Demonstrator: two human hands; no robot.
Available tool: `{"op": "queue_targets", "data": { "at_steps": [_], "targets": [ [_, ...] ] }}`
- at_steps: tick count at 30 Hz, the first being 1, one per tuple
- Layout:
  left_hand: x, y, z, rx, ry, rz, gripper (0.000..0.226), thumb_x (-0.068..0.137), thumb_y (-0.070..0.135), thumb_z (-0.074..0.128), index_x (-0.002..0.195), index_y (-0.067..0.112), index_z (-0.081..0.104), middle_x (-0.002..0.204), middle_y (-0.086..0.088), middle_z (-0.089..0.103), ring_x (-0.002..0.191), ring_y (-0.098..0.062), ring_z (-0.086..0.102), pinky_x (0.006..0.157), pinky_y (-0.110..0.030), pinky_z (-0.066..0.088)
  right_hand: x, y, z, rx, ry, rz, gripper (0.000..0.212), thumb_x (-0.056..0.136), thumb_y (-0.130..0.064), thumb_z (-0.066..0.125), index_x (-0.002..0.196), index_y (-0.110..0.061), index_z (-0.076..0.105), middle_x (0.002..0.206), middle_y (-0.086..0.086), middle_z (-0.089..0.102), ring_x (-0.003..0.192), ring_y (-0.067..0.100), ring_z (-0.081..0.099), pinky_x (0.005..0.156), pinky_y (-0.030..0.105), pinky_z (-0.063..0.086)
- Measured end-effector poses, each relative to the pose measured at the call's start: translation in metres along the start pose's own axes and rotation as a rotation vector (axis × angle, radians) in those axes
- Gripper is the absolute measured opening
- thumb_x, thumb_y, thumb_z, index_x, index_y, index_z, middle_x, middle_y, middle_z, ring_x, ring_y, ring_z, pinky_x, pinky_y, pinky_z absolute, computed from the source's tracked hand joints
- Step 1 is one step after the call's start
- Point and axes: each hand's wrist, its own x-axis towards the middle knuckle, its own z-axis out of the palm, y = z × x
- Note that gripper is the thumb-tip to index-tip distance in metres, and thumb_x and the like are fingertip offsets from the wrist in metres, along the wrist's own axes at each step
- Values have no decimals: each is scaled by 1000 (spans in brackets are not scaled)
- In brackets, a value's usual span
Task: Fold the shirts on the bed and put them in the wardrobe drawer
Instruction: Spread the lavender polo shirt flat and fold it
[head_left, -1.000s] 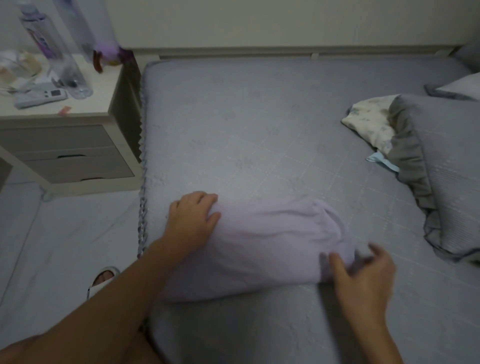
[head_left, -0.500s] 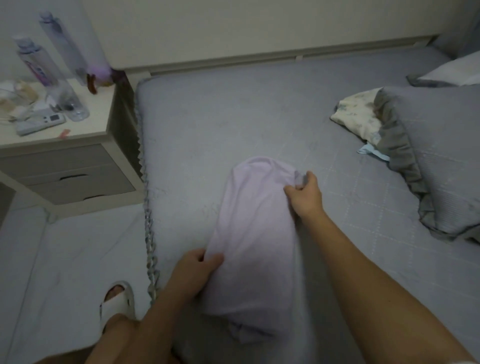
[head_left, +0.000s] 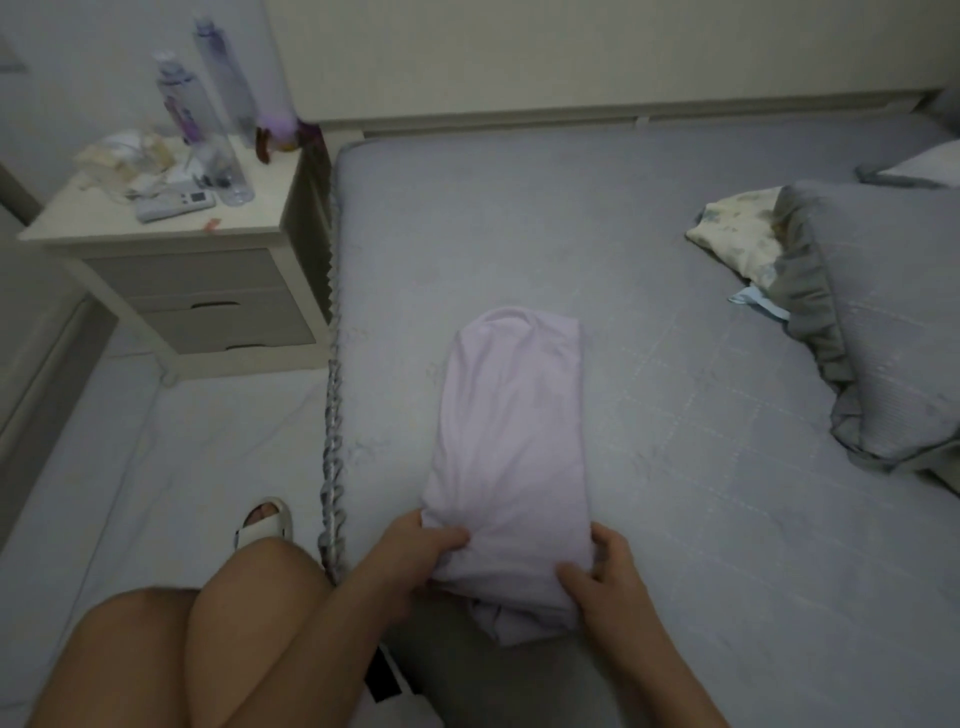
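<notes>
Grey bed carries the shirt, its long axis running away from the left hand and right hand, both gripping its near end.

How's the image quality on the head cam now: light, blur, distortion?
Head view: dim, flat light with a grey-blue cast, no glare or hard shadows; wide-angle bowing shows on the nightstand and bed edge; the lilac shirt and both hands, left hand and right hand, look soft, fine fabric texture lost.
</notes>
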Motion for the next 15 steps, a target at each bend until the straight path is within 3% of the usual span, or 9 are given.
{"op": "queue_targets", "data": {
  "at_steps": [4, 6, 7, 9, 10, 11, 12, 14, 15],
  "targets": [
    [-26, -6, -3, -242, -79, -107, 12, 81, 0, 60, 93, -2, 59, 80, -16, 60, 61, -27, 57, 45, -26, 48, -21, -3, -28, 40, -18, -6, 37, 92, -4, 62, 117, -30, 52, 67, 9, 57, 51, 14, 55, 48, 24, 50],
    [-29, -9, -5, -279, -33, 6, 28, 72, -4, 50, 99, 3, 51, 85, -17, 52, 68, -28, 56, 53, -31, 50, -24, -3, -36, 90, -96, -28, 35, 97, 0, 49, 111, -30, 61, 64, 6, 57, 52, 15, 54, 45, 29, 50],
    [-27, -13, -8, -123, 39, 135, 44, 72, -9, 47, 114, 7, 50, 104, -18, 54, 89, -31, 59, 71, -37, 54, -23, -3, -39, 79, -133, -48, 37, 98, 2, 44, 106, -28, 66, 68, 6, 58, 56, 16, 53, 49, 29, 51],
    [-23, -19, -16, 521, 102, 485, 77, 77, -12, 49, 147, 15, 32, 150, -17, 28, 137, -31, 35, 111, -40, 35, -15, -1, -49, -96, -195, -181, 46, 97, 8, 42, 98, -27, 72, 81, -2, 67, 67, 10, 57, 64, 24, 49],
    [-23, -21, -20, 895, 108, 647, 85, 80, -7, 53, 154, 21, 23, 160, -16, 9, 146, -31, 20, 117, -41, 27, -12, 0, -55, -225, -226, -274, 51, 94, 12, 43, 97, -28, 73, 89, -10, 70, 75, 4, 61, 70, 20, 48],
    [-22, -23, -23, 1186, 122, 828, 89, 81, 0, 60, 155, 27, 20, 163, -18, 1, 148, -32, 16, 116, -43, 29, -8, 1, -61, -366, -258, -367, 55, 90, 16, 44, 100, -31, 72, 96, -17, 71, 85, -2, 63, 77, 15, 46],
    [-18, -26, -25, 1370, 117, 998, 91, 76, 6, 69, 153, 29, 27, 162, -21, 9, 145, -36, 24, 112, -45, 37, -5, 2, -65, -501, -284, -467, 58, 85, 17, 47, 106, -32, 70, 103, -19, 69, 94, -1, 64, 83, 14, 46],
    [-16, -30, -22, 1512, 41, 1065, 95, 64, 14, 81, 149, 27, 39, 155, -24, 26, 137, -42, 40, 101, -48, 48, 3, 10, -72, -802, -291, -697, 57, 79, 7, 59, 119, -31, 67, 113, -5, 64, 101, 14, 63, 85, 24, 51],
    [-13, -33, -21, 1541, -30, 1027, 101, 67, 17, 79, 153, 29, 28, 158, -23, 15, 141, -44, 31, 106, -49, 41, 5, 14, -74, -932, -284, -794, 59, 75, 0, 67, 125, -32, 65, 118, 2, 61, 102, 20, 62, 84, 28, 52]
  ]
}}
